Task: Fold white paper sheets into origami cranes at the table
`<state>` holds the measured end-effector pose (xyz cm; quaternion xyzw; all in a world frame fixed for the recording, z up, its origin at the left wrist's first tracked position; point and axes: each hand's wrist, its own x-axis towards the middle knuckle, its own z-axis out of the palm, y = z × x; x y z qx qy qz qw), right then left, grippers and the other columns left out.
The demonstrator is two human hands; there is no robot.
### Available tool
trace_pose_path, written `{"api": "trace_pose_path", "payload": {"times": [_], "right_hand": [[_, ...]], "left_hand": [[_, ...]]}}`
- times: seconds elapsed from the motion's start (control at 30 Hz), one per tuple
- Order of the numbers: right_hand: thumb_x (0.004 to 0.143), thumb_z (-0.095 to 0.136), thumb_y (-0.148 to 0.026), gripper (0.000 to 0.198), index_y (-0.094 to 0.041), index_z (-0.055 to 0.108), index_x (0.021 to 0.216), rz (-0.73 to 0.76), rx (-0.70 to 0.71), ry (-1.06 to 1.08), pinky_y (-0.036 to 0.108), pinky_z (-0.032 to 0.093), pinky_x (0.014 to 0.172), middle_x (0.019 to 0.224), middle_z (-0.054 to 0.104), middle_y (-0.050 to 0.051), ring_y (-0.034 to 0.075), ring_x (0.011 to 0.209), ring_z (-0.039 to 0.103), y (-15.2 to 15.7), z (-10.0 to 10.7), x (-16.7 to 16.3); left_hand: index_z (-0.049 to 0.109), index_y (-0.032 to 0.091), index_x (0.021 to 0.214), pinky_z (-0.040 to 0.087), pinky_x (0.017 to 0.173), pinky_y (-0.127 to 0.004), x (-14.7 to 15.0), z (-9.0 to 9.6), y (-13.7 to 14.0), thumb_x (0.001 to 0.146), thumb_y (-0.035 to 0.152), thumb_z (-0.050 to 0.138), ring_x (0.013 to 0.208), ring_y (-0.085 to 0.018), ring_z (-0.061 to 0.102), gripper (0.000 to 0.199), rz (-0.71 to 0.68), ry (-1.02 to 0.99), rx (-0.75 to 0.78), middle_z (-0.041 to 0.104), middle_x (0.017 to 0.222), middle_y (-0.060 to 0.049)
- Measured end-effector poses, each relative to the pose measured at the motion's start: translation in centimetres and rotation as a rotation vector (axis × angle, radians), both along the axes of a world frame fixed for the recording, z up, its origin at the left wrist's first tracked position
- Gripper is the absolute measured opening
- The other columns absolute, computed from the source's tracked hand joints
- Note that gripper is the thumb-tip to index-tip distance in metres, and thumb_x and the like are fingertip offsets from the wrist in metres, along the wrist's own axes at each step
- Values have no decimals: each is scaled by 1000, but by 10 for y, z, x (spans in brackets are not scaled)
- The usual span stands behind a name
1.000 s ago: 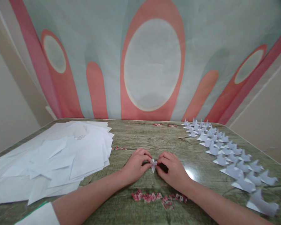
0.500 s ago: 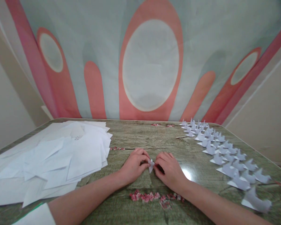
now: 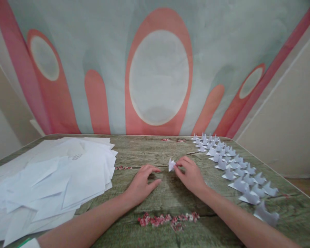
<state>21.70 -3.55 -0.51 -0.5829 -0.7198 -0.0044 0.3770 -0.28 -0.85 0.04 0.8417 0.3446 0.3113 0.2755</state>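
Note:
A small folded white paper figure (image 3: 171,165) is pinched between the thumb and fingers of my right hand (image 3: 191,175), held over the middle of the table. It looks like the folded paper birds standing in rows (image 3: 238,184) on the right side. My left hand (image 3: 144,181) is a short way to the left of the figure, thumb and fingers apart with nothing in them. Its palm side faces the figure without touching it.
Loose white paper sheets (image 3: 88,182) lie in a wide overlapping heap on the left of the wood-patterned table (image 3: 142,150). Printed pink flowers (image 3: 157,219) mark its surface near me. A patterned backdrop (image 3: 113,103) hangs behind the far edge.
My left hand has let go of the paper figure and opened. My right hand has carried the figure up and slightly right, away from the left. The view has turned a little right.

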Motion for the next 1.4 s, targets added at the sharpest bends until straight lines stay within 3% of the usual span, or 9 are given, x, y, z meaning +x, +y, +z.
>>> {"api": "trace_pose_path", "payload": {"times": [0.13, 0.27, 0.47, 0.73, 1.23, 1.4], "right_hand": [[82, 49, -30, 19, -18, 62, 79, -313, -55, 31, 26, 42, 66, 81, 61, 4, 15, 69, 56, 22, -3, 47], [83, 43, -28, 26, -13, 64, 80, -551, -72, 15, 28, 39, 61, 76, 64, 9, 19, 67, 58, 29, -11, 92], [79, 46, -23, 25, -12, 67, 72, -794, -145, -59, 27, 35, 58, 71, 67, 13, 21, 65, 60, 35, -22, 122], [78, 48, -25, 26, -12, 70, 73, -879, -239, -137, 26, 36, 59, 72, 68, 15, 22, 68, 62, 42, -31, 126], [79, 48, -29, 26, -14, 67, 72, -857, -257, -165, 26, 34, 59, 71, 67, 12, 21, 69, 61, 42, -28, 123], [80, 49, -30, 24, -11, 60, 89, -884, -224, -175, 26, 31, 58, 80, 64, 12, 20, 72, 58, 36, -23, 119]], "left_hand": [[58, 21, 99, 39, 87, -32, -2, -1, 1, 78, 18, 57, 97, -19, 50, 21, -27, 3, 20, 56, 98, -4], [59, 20, 95, 39, 87, -33, -1, -1, 1, 76, 14, 55, 96, -19, 50, 20, -47, 14, 32, 57, 97, -4], [60, 19, 89, 40, 82, -30, -1, -1, 1, 75, 11, 53, 91, -18, 51, 17, -68, 42, 20, 57, 92, -4], [60, 19, 86, 38, 83, -31, -1, 0, 1, 75, 11, 53, 91, -18, 51, 16, -88, 74, 34, 57, 91, -3], [60, 20, 85, 38, 81, -30, -1, 2, 1, 76, 13, 51, 89, -18, 51, 15, -101, 102, 40, 58, 89, -3], [61, 20, 85, 39, 82, -30, 0, 2, 1, 76, 14, 51, 90, -18, 51, 14, -100, 100, 45, 58, 89, -3]]}}
